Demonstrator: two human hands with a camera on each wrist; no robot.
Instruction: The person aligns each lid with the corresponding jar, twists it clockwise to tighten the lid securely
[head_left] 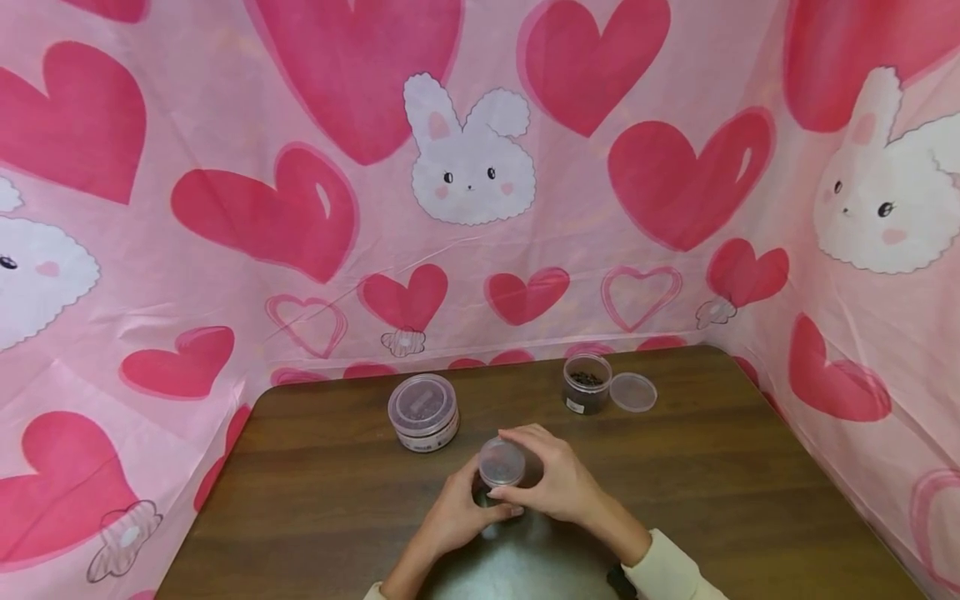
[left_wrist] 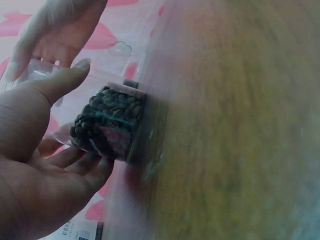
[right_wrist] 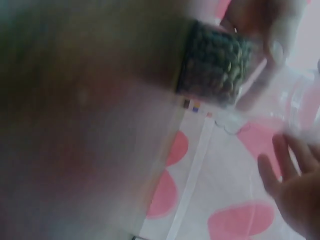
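Note:
A clear plastic jar (head_left: 501,463) with a round translucent lid stands upright near the middle of the table. Dark, bean-like pieces (left_wrist: 112,112) fill its lower part in the left wrist view. My left hand (head_left: 459,510) grips the jar low on its left side, thumb in front and fingers behind. Around the lid's rim my right hand (head_left: 558,479) holds with thumb and fingers, coming from the right. In the right wrist view the jar's contents (right_wrist: 215,62) show between the hands, partly blurred. Whether the lid is loose cannot be seen.
A wide lidded tub (head_left: 423,412) stands to the left behind the hands. At the back right is an uncovered jar (head_left: 587,385) with dark bits inside, its lid (head_left: 633,392) lying beside it. Pink heart-printed cloth (head_left: 465,250) surrounds the brown table (head_left: 322,483).

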